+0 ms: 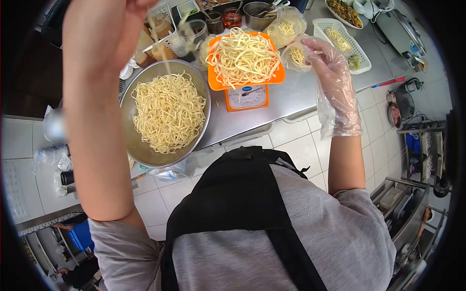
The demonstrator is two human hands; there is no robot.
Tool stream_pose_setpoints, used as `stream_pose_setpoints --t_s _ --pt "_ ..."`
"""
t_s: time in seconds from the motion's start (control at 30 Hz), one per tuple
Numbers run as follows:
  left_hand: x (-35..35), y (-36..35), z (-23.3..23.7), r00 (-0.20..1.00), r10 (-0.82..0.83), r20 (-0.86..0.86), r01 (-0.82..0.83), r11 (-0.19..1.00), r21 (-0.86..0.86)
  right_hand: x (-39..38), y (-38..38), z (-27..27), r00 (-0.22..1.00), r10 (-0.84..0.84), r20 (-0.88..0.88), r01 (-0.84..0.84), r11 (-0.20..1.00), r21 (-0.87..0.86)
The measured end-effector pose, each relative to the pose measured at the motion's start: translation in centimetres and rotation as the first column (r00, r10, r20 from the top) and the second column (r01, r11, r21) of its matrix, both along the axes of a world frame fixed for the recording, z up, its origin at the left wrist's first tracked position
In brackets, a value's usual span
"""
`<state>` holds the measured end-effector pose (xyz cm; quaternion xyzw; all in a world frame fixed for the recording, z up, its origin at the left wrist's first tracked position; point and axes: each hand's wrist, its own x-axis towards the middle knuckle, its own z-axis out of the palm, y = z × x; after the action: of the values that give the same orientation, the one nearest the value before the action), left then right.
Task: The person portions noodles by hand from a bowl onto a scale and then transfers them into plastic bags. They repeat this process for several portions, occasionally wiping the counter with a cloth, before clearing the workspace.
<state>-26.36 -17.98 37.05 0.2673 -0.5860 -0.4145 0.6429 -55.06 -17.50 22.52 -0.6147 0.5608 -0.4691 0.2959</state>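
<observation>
My bare left hand point(104, 36) is raised at the upper left, its fingers cut off by the top edge and blurred. Beside it, a few smeared noodle strands point(162, 46) are in the air above a large steel bowl point(208, 111) of noodles point(170, 111). Whether the fingers hold these strands cannot be seen. My right hand point(332, 68), in a clear plastic glove, pinches the side of a small clear bag point(297, 56) with noodles in it. Between my hands, an orange tray point(216, 83) heaped with noodles point(245, 56) sits on an orange dial scale point(247, 98).
Another bag of noodles point(286, 28) lies behind the scale. A white basket point(363, 65) with noodles stands on the steel counter point(286, 99) at right. Jars point(232, 18), a steel pot point(256, 9) and bottles line the back. Two other people are partly visible at lower left.
</observation>
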Motion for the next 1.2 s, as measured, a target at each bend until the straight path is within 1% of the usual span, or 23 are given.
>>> stream_pose_setpoints --t_s 0.03,0.07,0.17,0.23,0.3,0.37,0.4,0.47,0.5,0.53,0.6,0.67,0.7,0.8,0.83,0.87,0.93,0.97,1.03,1.07,1.1,1.13,1.2 --pt "-2.0 0.5 1.2 0.996 0.086 0.01 -0.086 0.994 -0.061 0.0 0.2 0.1 1.0 -0.001 0.0 0.001 1.0 0.0" --pt "-2.4 0.0 1.7 0.998 0.034 0.049 -0.031 0.998 -0.059 0.0 0.4 0.3 0.999 0.01 0.032 -0.01 1.0 0.003" --pt "-3.2 -1.8 0.9 0.97 0.019 0.241 -0.02 1.0 0.004 0.2 0.4 0.6 0.997 0.023 0.075 -0.023 1.0 0.001" --pt "-2.6 -4.3 -1.1 0.94 -0.006 0.34 -0.007 0.999 0.036 0.9 0.3 1.1 0.996 0.025 0.086 -0.025 1.0 -0.002" --pt "-2.4 -6.4 -4.8 0.833 -0.018 0.553 -0.002 0.999 0.035 2.3 -0.1 2.1 0.976 0.04 0.213 -0.02 0.995 -0.093" --pt "-2.0 -7.3 -8.1 0.677 -0.027 0.736 0.002 0.999 0.035 3.1 -1.1 2.7 0.981 0.08 0.177 -0.055 0.988 -0.145" --pt "-1.6 -7.1 -9.4 0.678 -0.028 0.734 0.004 0.999 0.034 3.6 -1.4 3.0 0.982 0.122 0.141 -0.093 0.976 -0.196" --pt "-0.2 -6.3 -11.1 0.41 0.266 0.873 0.056 0.947 -0.315 4.9 -1.2 3.8 0.984 0.11 0.143 -0.085 0.981 -0.172" --pt "0.5 -5.6 -11.1 0.362 0.205 0.909 -0.03 0.978 -0.209 5.2 -1.1 4.1 0.984 0.099 0.147 -0.078 0.986 -0.146" --pt "1.4 -5.2 -11.7 0.363 0.208 0.908 -0.028 0.977 -0.212 5.0 -1.5 3.7 0.984 0.098 0.146 -0.076 0.986 -0.15" --pt "3.4 -4.5 -14.6 0.649 0.158 0.744 -0.292 0.955 0.053 3.8 -2.4 2.1 0.991 0.12 0.06 -0.108 0.978 -0.18" --pt "5.3 -4.0 -20.7 0.617 0.21 0.759 -0.428 0.898 0.1 3.7 -2.2 1.3 0.995 0.09 0.034 -0.084 0.985 -0.153" --pt "5.6 -2.9 -22.4 0.619 0.22 0.754 -0.436 0.895 0.096 3.5 -2.0 1.0 0.998 0.055 0.008 -0.054 0.991 -0.122" --pt "6.0 1.5 -24.3 0.599 0.253 0.76 -0.478 0.874 0.085 3.4 -1.3 0.0 0.995 0.022 -0.098 -0.043 0.974 -0.221" --pt "5.9 3.6 -24.0 0.573 0.321 0.754 -0.439 0.897 -0.049 2.8 -0.3 -0.3 0.992 -0.012 -0.123 -0.017 0.972 -0.233" --pt "8.8 5.2 -22.7 0.497 0.445 0.745 -0.455 0.865 -0.214 4.6 -0.9 -0.2 0.992 0.025 -0.124 -0.058 0.961 -0.271" --pt "13.6 6.7 -19.9 0.386 0.566 0.729 -0.548 0.776 -0.313 5.2 -0.2 0.5 0.977 0.021 -0.214 -0.073 0.969 -0.237" --pt "15.8 7.7 -18.4 0.323 0.627 0.708 -0.573 0.725 -0.381 5.7 0.5 1.0 0.981 0.027 -0.191 -0.071 0.971 -0.229" --pt "22.8 7.3 -14.2 0.039 0.829 0.558 -0.614 0.461 -0.641 6.9 1.1 1.1 0.985 0.047 -0.166 -0.085 0.97 -0.229" --pt "26.7 7.0 -11.6 -0.017 0.871 0.491 -0.594 0.386 -0.706 7.4 1.2 1.0 0.992 0.083 -0.096 -0.103 0.969 -0.226" --pt "30.9 6.5 -9.4 -0.106 0.881 0.462 -0.574 0.325 -0.752 7.9 1.3 1.1 0.993 0.112 -0.027 -0.115 0.969 -0.219" --pt "34.4 5.7 -7.4 -0.241 0.884 0.4 -0.551 0.215 -0.807 8.8 1.4 1.4 0.993 0.116 -0.026 -0.118 0.967 -0.224" --pt "41.5 3.6 -6.2 -0.523 0.772 0.361 -0.493 0.072 -0.867 10.9 2.2 2.4 0.98 0.152 -0.129 -0.18 0.952 -0.248"
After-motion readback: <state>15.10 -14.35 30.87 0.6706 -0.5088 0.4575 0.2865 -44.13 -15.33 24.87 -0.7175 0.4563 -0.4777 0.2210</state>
